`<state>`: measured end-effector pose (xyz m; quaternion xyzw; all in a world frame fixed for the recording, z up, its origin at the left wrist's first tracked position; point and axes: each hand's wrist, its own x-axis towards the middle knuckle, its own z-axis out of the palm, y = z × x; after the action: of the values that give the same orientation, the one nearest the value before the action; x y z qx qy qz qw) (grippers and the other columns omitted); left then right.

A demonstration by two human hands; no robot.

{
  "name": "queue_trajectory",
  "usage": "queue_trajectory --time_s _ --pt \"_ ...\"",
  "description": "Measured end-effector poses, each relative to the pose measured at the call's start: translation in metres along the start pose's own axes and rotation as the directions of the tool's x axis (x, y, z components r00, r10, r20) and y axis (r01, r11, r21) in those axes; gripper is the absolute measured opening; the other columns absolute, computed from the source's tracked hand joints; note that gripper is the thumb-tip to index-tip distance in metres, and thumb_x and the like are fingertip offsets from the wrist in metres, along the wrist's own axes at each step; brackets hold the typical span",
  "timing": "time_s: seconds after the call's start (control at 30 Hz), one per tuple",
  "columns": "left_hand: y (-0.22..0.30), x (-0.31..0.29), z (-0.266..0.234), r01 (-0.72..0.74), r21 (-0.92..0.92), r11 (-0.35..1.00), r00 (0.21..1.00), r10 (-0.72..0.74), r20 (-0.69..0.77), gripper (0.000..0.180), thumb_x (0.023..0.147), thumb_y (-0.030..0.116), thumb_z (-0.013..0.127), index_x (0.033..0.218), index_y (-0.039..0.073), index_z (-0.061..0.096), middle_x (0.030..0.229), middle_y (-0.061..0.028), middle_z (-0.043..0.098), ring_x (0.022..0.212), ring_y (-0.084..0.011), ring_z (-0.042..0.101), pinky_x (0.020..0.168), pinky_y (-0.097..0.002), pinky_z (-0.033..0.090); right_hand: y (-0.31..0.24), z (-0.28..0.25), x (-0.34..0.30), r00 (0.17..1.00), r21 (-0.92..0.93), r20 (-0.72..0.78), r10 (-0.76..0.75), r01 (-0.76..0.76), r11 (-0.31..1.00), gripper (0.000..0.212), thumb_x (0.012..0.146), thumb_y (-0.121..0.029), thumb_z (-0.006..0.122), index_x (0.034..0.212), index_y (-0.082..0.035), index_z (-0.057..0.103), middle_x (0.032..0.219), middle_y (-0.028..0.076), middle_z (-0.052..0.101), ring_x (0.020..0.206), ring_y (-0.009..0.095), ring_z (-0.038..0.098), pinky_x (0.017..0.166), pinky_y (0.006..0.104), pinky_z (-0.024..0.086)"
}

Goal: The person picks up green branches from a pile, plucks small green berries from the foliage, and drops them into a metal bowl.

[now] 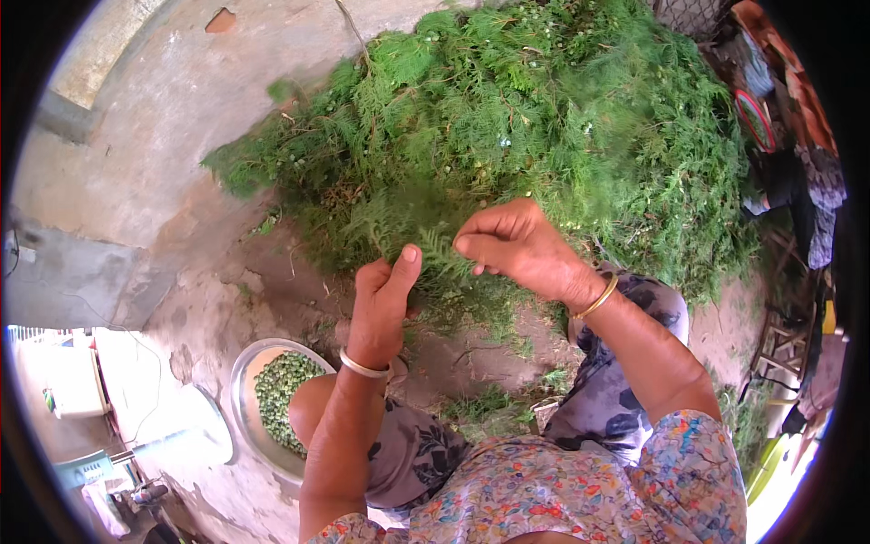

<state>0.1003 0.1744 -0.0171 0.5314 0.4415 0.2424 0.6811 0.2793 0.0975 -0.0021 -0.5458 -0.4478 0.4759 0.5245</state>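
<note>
My left hand [384, 304], a pale bangle at its wrist, is closed around a green evergreen sprig [437, 251] with flat, scale-like foliage. The thumb points up, and the other fingers are partly hidden behind it. Just to the right, my right hand [515, 247], wearing a gold-coloured bangle, has thumb and fingers pinched together at the edge of the sprig. What lies inside that pinch is too small to make out. Beyond both hands spreads a large heap of cut evergreen branches [544, 118], with small pale round cones scattered among them.
A metal basin [238, 399] partly filled with small green cones [279, 394] stands on the concrete floor beside my left knee. Loose green bits [489, 403] lie between my legs. A wooden stool or rack [781, 349] stands at the far right.
</note>
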Motion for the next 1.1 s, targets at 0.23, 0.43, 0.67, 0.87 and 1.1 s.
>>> queue_trajectory --time_s 0.23,0.43,0.67,0.87,1.1 --pt "-0.008 0.0 0.006 -0.037 0.081 0.996 0.997 0.031 0.064 0.032 0.088 0.028 0.062 0.064 0.009 0.053 0.058 0.0063 0.045 0.05 -0.0042 0.039 0.044 -0.0206 0.031 0.019 0.012 0.001 0.963 -0.481 0.027 -0.268 0.248 0.841 0.011 0.083 -0.006 0.062 0.077 0.003 0.061 0.059 0.008 0.054 0.053 0.011 0.051 0.049 0.03 0.04" --pt "-0.009 0.002 0.009 -0.011 -0.069 0.998 0.999 0.013 0.029 0.007 0.082 0.009 0.062 0.081 0.004 0.065 0.063 0.0049 0.055 0.049 -0.0028 0.042 0.042 -0.0208 0.031 0.026 0.017 -0.003 0.854 -0.618 0.082 -0.513 0.448 0.646 0.006 0.082 -0.006 0.063 0.082 0.0 0.063 0.062 0.01 0.053 0.055 0.02 0.053 0.05 0.0316 0.041" --pt "0.004 0.001 -0.002 0.0 -0.157 0.988 0.997 -0.012 -0.077 0.009 0.079 0.006 0.062 0.086 0.004 0.066 0.072 0.0036 0.062 0.055 -0.0043 0.051 0.043 -0.0194 0.033 -0.003 -0.007 -0.004 0.909 -0.127 -0.369 -0.194 0.157 0.979 0.015 0.087 -0.013 0.059 0.085 0.001 0.065 0.068 0.005 0.063 0.055 0.012 0.055 0.05 0.0253 0.044" --pt "-0.001 -0.001 -0.011 -0.135 -0.118 0.984 0.99 0.14 0.035 0.016 0.076 0.001 0.062 0.091 0.001 0.067 0.077 0.0011 0.064 0.059 -0.0058 0.054 0.048 -0.0203 0.037 -0.019 -0.027 -0.008 0.954 0.15 -0.244 0.177 -0.143 0.978 0.013 0.085 -0.013 0.062 0.083 -0.001 0.067 0.067 0.001 0.063 0.057 0.003 0.052 0.048 0.0176 0.04" --pt "0.0 -0.005 -0.011 -0.077 -0.09 0.993 0.978 0.093 0.185 0.018 0.074 -0.001 0.063 0.091 -0.001 0.067 0.082 -0.0006 0.064 0.068 -0.0078 0.055 0.062 -0.0221 0.043 -0.008 -0.015 -0.003 0.981 -0.176 -0.056 0.185 -0.192 0.965 0.025 0.085 -0.018 0.062 0.075 0.004 0.066 0.06 0.003 0.059 0.055 0.006 0.049 0.05 0.0237 0.041"
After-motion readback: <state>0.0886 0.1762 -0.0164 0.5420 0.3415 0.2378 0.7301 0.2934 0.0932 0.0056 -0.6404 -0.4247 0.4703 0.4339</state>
